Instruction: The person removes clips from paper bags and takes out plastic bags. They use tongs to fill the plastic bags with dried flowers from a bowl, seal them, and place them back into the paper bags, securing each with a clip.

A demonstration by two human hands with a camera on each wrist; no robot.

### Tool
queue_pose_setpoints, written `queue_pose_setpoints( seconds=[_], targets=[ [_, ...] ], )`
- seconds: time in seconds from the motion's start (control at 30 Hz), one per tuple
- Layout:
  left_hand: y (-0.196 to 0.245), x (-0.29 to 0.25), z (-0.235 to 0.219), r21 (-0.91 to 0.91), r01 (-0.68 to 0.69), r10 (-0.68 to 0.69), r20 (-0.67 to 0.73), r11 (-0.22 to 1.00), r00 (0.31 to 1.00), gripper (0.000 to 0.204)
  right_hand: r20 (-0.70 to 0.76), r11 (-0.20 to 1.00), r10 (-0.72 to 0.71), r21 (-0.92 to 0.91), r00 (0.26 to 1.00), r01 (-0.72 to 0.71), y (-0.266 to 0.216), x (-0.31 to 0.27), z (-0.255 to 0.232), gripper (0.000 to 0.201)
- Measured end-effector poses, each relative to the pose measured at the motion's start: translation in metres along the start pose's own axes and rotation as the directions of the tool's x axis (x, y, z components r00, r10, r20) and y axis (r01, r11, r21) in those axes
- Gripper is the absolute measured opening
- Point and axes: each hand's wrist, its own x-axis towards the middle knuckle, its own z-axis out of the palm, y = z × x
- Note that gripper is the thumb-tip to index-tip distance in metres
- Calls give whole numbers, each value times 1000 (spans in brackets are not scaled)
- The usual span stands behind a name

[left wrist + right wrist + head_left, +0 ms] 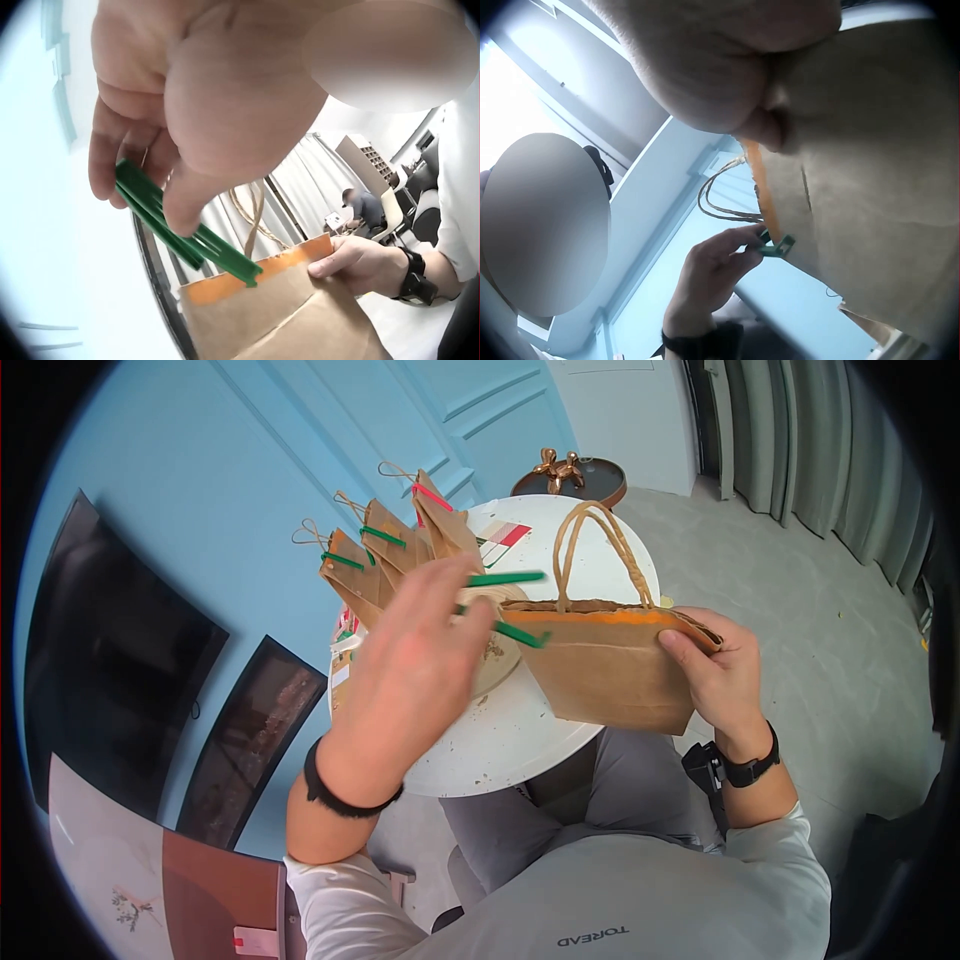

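Observation:
My left hand (425, 645) pinches a green sealing clip (191, 236) whose two arms stand apart, at the left end of a brown paper bag's top edge. The bag (615, 670) has twisted paper handles (600, 550) standing up and an orange strip along its torn rim. My right hand (725, 670) grips the bag's right top corner, thumb in front. In the right wrist view the clip (780, 247) is by the bag's far corner; whether it touches the paper I cannot tell.
Several brown bags with green and pink clips (385, 538) stand at the back left of the round white table (520, 745). A round wooden piece lies behind the held bag. A dark side table (600, 482) bears a copper figure. A person (365, 208) sits in the background.

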Motion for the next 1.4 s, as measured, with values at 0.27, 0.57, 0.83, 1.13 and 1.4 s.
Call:
queue_pose_setpoints(
  seconds=[0.27, 0.57, 0.83, 1.13, 1.4],
  targets=[
    [0, 48, 41, -588, 28, 143, 242, 808, 960, 59, 55, 1000, -16, 1, 998, 16, -4, 1, -2, 20],
    [-5, 39, 52, -763, 176, 57, 269, 622, 961, 99, 56, 991, 61, 116, 997, -67, 1, 1, -5, 23],
    [-16, -93, 70, -780, 281, -449, 0, 559, 893, 106, -80, 986, 48, 161, 996, -34, 10, 37, -26, 29],
    [16, -249, 151, -575, 801, -706, 499, 165, 504, 46, -211, 997, -22, 62, 977, 36, 27, 180, 25, 35],
    [15, -256, 166, -593, 739, -737, 335, 319, 587, 25, -321, 883, -147, -468, 936, -22, 88, 302, 182, 34]
  ],
)
